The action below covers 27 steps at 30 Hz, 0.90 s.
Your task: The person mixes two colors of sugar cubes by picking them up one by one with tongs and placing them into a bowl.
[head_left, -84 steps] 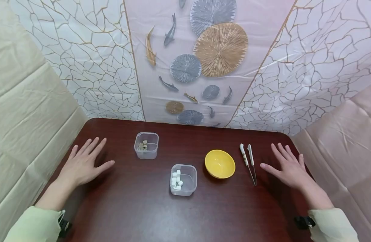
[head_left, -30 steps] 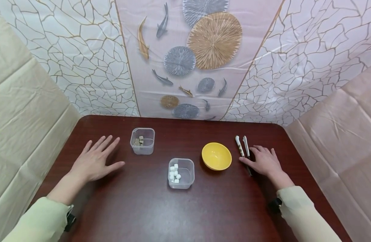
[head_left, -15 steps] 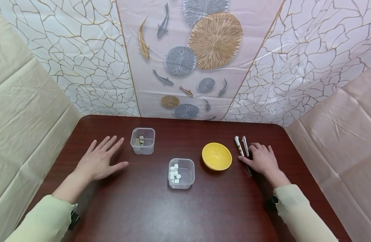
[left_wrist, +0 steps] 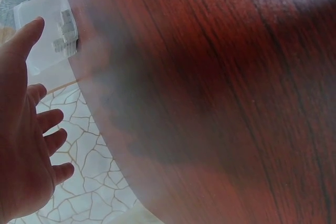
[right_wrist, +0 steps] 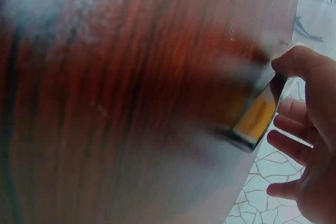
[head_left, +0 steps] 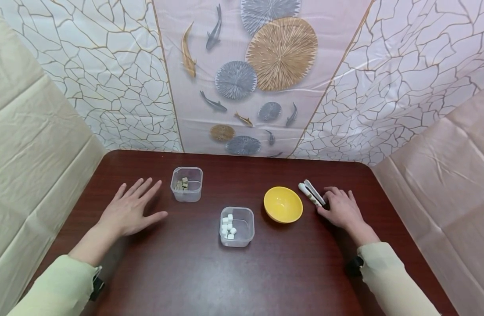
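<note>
At the right of the table, my right hand point(head_left: 339, 208) pinches a pair of tongs point(head_left: 310, 192) between thumb and fingers. The two white handle ends lie close together and point toward the far left. In the right wrist view the shiny metal bend of the tongs point(right_wrist: 256, 119) sticks out below the thumb, reflecting yellow. A yellow bowl point(head_left: 283, 205) stands just left of that hand. My left hand point(head_left: 127, 208) is spread flat, palm down, holding nothing. Beyond its fingertips is a clear plastic box point(head_left: 194, 194) with several small brownish cubes.
A second clear plastic box point(head_left: 245, 239) holding several white cubes point(head_left: 230, 227) stands near the middle of the dark brown table point(head_left: 210, 281), left of the bowl. A patterned cloth point(head_left: 242, 44) hangs behind the table, and pale padded panels point(head_left: 24, 175) flank both sides.
My right hand came in from the right to the tongs. The tongs have since turned leftward, with their handle ends drawn together. My left hand shifted slightly right earlier.
</note>
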Tool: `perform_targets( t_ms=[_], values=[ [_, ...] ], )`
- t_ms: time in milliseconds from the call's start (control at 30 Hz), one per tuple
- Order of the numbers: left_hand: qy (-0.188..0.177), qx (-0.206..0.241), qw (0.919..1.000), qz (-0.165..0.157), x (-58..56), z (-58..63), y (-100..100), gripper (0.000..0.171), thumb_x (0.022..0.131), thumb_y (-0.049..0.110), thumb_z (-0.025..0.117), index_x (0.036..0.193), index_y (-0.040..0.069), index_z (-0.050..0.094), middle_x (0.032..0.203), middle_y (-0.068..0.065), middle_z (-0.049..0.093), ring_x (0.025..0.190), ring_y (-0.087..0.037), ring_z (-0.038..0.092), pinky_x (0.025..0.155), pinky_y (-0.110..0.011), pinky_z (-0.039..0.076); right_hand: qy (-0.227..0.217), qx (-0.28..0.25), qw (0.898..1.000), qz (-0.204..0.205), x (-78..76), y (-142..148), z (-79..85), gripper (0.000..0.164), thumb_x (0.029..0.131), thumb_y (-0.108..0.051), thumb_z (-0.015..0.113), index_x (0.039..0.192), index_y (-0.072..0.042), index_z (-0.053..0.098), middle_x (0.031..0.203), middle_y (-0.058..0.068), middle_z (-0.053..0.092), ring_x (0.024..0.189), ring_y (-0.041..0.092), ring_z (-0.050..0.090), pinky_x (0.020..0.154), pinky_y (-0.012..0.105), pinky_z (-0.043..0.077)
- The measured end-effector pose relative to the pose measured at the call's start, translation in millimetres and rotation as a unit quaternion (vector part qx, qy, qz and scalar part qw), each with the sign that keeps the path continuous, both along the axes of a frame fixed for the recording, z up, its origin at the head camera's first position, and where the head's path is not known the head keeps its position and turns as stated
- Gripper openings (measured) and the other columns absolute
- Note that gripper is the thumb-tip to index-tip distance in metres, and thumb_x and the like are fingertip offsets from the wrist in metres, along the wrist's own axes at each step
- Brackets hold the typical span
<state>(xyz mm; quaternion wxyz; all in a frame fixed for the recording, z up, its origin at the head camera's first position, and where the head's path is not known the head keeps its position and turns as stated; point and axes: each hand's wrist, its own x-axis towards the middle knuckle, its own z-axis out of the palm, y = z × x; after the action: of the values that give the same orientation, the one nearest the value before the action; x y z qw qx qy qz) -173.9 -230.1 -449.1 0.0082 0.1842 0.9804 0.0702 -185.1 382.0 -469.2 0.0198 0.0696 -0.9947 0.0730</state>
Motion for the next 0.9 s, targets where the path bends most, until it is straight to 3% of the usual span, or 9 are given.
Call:
perform_targets(
  t_ms=[267, 400, 567, 733, 833, 900],
  values=[
    [-0.001, 0.002, 1.0, 0.0, 0.1, 0.6, 0.8, 0.099, 0.096, 0.076, 0.058, 0.168, 0.012, 0.035, 0.17, -0.024, 0.034, 0.158, -0.046, 0.028, 0.126, -0.07, 0.016, 0.013, -0.018, 1.0, 0.007, 2.7, 0.4, 5.6, 0.026, 0.091, -0.026, 0.073, 0.099, -0.001, 0.069, 0.144, 0.027, 0.058, 0.132, 0.049, 0.053, 0.117, 0.079, 0.025],
    [-0.002, 0.002, 1.0, 0.0, 1.3, 1.1, 0.2, 0.098, 0.096, 0.074, 0.059, 0.168, 0.012, 0.035, 0.17, -0.024, 0.034, 0.158, -0.046, 0.028, 0.126, -0.07, 0.015, 0.031, -0.042, 0.998, 0.021, 3.5, -0.8, 16.5, 0.024, 0.091, -0.023, 0.075, 0.099, -0.001, 0.069, 0.143, 0.029, 0.059, 0.129, 0.051, 0.055, 0.116, 0.078, 0.029],
    [-0.001, 0.005, 1.0, -0.001, 2.4, 1.7, 0.4, 0.097, 0.096, 0.073, 0.059, 0.168, 0.012, 0.036, 0.17, -0.024, 0.035, 0.158, -0.046, 0.028, 0.126, -0.071, 0.015, 0.042, -0.096, 0.994, 0.045, 5.9, -2.5, 34.7, 0.021, 0.091, -0.018, 0.076, 0.099, 0.0, 0.068, 0.143, 0.031, 0.059, 0.126, 0.052, 0.058, 0.104, 0.068, 0.045],
    [0.001, 0.005, 1.0, -0.001, 3.0, 0.8, 0.7, 0.097, 0.096, 0.073, 0.059, 0.168, 0.012, 0.036, 0.17, -0.025, 0.035, 0.157, -0.047, 0.029, 0.126, -0.071, 0.015, 0.037, -0.146, 0.987, 0.053, 9.0, -6.5, 53.3, 0.019, 0.094, -0.018, 0.075, 0.1, -0.003, 0.065, 0.144, 0.03, 0.059, 0.13, 0.049, 0.056, 0.102, 0.063, 0.046],
    [0.002, 0.006, 1.0, -0.001, 3.2, 0.6, 1.3, 0.097, 0.096, 0.073, 0.059, 0.167, 0.012, 0.036, 0.17, -0.024, 0.035, 0.157, -0.047, 0.029, 0.125, -0.071, 0.015, 0.029, -0.163, 0.985, 0.046, 10.6, -8.9, 62.8, 0.019, 0.097, -0.021, 0.076, 0.102, -0.006, 0.065, 0.143, 0.027, 0.062, 0.124, 0.043, 0.06, 0.097, 0.057, 0.047],
    [0.003, 0.006, 1.0, -0.002, 3.3, 0.8, 1.8, 0.097, 0.096, 0.073, 0.059, 0.167, 0.012, 0.036, 0.17, -0.024, 0.035, 0.157, -0.047, 0.029, 0.125, -0.071, 0.015, 0.018, -0.172, 0.984, 0.033, 11.6, -9.7, 67.9, 0.021, 0.098, -0.024, 0.076, 0.105, -0.007, 0.066, 0.132, 0.024, 0.069, 0.102, 0.038, 0.064, 0.085, 0.05, 0.049]
  ],
)
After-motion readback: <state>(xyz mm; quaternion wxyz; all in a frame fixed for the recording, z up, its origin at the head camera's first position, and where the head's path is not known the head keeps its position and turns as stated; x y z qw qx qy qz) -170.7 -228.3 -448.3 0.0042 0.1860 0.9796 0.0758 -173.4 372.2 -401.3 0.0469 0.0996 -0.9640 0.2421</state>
